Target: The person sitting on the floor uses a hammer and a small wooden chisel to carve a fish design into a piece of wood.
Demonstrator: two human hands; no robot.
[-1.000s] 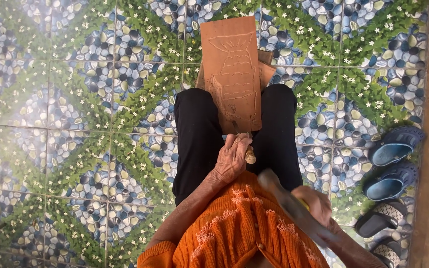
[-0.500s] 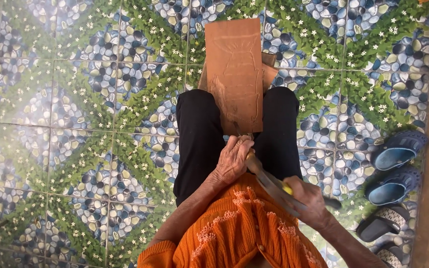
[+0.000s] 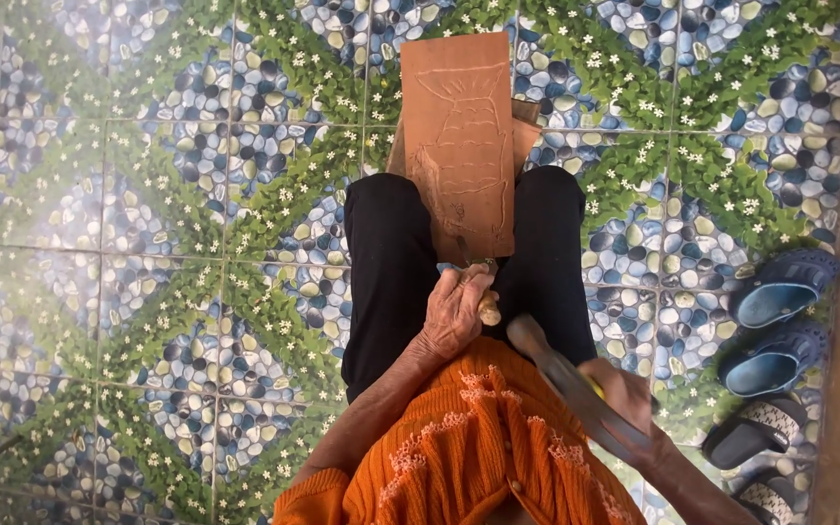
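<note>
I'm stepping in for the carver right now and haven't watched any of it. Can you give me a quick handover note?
Left hand: closed round a chisel handle, tip at the near end of the wooden board.
Right hand: gripping a mallet, blurred, close behind the chisel handle.
Board: lying along the lap, between black-trousered legs.
Done: outline grooves cut over most of the board.
Left: the figure is only outlined; ground around it looks uncut.
Sandals stand on the tiled floor to the right.
</note>
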